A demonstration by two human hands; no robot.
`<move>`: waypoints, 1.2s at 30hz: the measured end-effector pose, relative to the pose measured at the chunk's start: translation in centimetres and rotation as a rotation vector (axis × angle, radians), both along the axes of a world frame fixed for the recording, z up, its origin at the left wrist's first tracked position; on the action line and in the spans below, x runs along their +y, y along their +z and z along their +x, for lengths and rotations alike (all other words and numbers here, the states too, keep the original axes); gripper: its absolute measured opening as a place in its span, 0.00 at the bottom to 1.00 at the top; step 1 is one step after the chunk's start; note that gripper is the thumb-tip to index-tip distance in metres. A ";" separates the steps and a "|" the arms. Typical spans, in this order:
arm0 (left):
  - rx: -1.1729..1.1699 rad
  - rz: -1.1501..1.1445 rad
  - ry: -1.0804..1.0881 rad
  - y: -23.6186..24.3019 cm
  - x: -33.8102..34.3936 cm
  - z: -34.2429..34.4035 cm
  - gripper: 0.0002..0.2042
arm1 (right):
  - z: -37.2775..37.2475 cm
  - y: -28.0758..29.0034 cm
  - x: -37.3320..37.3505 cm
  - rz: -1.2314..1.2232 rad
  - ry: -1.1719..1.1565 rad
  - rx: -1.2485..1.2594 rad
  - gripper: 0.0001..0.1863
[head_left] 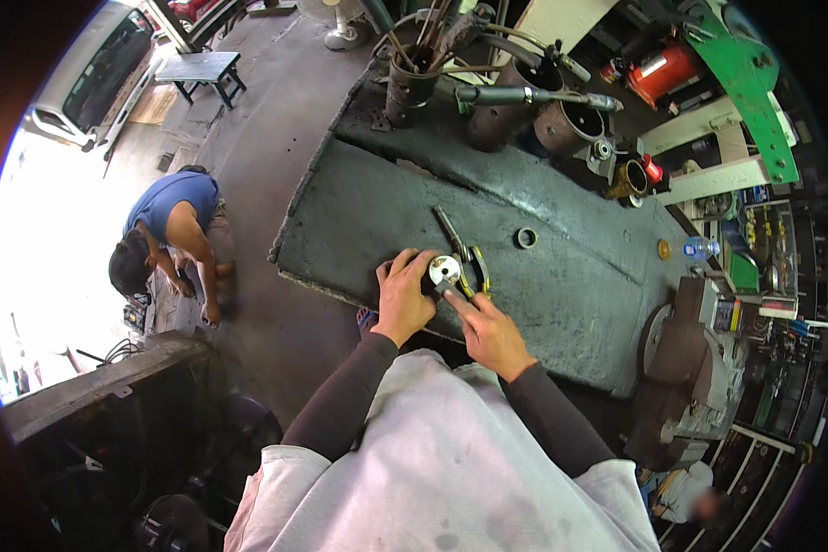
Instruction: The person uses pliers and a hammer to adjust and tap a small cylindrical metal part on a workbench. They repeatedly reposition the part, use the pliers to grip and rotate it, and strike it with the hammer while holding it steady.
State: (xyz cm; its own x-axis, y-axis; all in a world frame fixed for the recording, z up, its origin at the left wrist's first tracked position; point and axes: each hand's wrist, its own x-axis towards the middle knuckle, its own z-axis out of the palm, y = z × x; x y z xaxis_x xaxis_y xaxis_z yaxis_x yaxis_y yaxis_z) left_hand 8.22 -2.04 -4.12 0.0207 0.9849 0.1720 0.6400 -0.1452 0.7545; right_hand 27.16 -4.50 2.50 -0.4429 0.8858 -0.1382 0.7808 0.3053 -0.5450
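Round metal part, silvery, dark at centre, is grasped by left fingers, right fingers holding a tool.

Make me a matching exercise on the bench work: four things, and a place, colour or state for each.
Things
1. Disc
2. Pliers
3. Ring
4. Right hand

Descriptions
A. Has yellow handles
B. Holds a grey tool
C. Silvery, held in the left hand
D. Lies on the bench, to the right of the yellow handles

Right pairs: 1-C, 2-A, 3-D, 4-B
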 end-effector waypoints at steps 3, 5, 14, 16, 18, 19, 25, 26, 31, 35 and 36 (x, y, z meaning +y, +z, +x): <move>-0.002 0.021 -0.006 0.0 0.0 0.1 0.30 | -0.5 -0.3 -0.4 0.101 -0.017 0.147 0.29; 0.028 0.050 0.004 0.1 0.1 0.0 0.29 | -0.8 -0.4 -0.7 0.122 -0.037 0.183 0.31; 0.066 0.051 0.014 0.3 0.4 0.3 0.22 | -1.6 0.0 -1.9 0.096 -0.147 0.120 0.28; 0.058 0.061 0.007 0.3 0.6 0.2 0.22 | -1.6 0.1 -2.1 -0.021 -0.182 0.030 0.26; 0.045 0.047 -0.008 0.2 0.6 0.3 0.22 | -1.6 0.0 -2.1 0.128 -0.178 0.101 0.28; 0.044 0.052 -0.016 0.2 0.7 0.2 0.21 | -1.6 -0.1 -2.1 0.150 -0.183 0.107 0.28; 0.097 0.045 0.000 0.0 1.0 0.8 0.20 | -1.7 -0.6 -2.3 0.186 -0.218 0.117 0.28; 0.092 0.030 0.012 0.0 1.1 1.0 0.19 | -1.7 -0.5 -2.4 0.197 -0.221 0.108 0.28; 0.071 -0.081 -0.016 0.6 1.3 1.3 0.20 | -2.0 -0.1 -3.0 0.175 -0.237 0.045 0.29; -0.078 -0.014 -0.190 1.0 1.6 0.3 0.29 | -2.3 0.0 -3.3 0.164 -0.267 0.040 0.30; -0.058 -0.036 -0.185 1.0 1.6 0.2 0.28 | -2.3 0.0 -3.3 0.132 -0.276 0.041 0.30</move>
